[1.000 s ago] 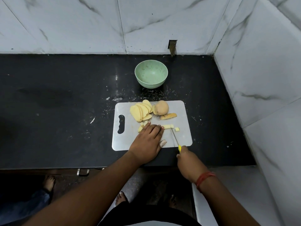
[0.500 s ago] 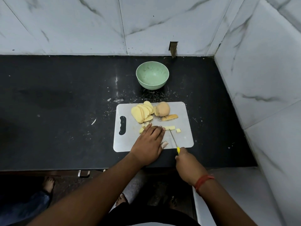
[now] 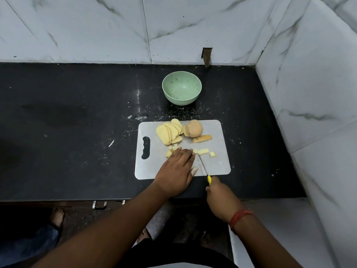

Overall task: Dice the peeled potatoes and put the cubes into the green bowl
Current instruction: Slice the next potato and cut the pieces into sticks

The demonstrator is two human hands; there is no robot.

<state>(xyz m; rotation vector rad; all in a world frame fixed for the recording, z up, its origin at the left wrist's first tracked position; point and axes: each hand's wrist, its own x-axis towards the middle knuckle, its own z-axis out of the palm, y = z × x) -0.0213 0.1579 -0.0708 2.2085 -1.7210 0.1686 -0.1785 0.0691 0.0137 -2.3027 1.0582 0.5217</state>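
Black stone counter [image 3: 77, 113] carries a white plastic cutting board [image 3: 218, 165]. Left hand [image 3: 176, 169] presses flat on potato strips [image 3: 170, 152]; right hand [image 3: 220, 198] grips a yellow-handled knife [image 3: 203, 168]. Few cubes [image 3: 204, 151] cut; slices [image 3: 170, 132] and half potato [image 3: 194, 128] remain; pale green bowl [image 3: 181, 89] empty.

L hand [image 3: 176, 167] lies flat on potato bits on the board [image 3: 218, 167]. R hand [image 3: 219, 193] grips a knife [image 3: 204, 169], tip by the cubes [image 3: 204, 151]. Slices [image 3: 170, 133] & a potato [image 3: 194, 128] sit behind. Green bowl [image 3: 182, 90] on worktop [image 3: 77, 117].

One green bowl [image 3: 181, 90], one cutting board [image 3: 220, 163], one knife [image 3: 204, 170] (yellow-handled), two hands.
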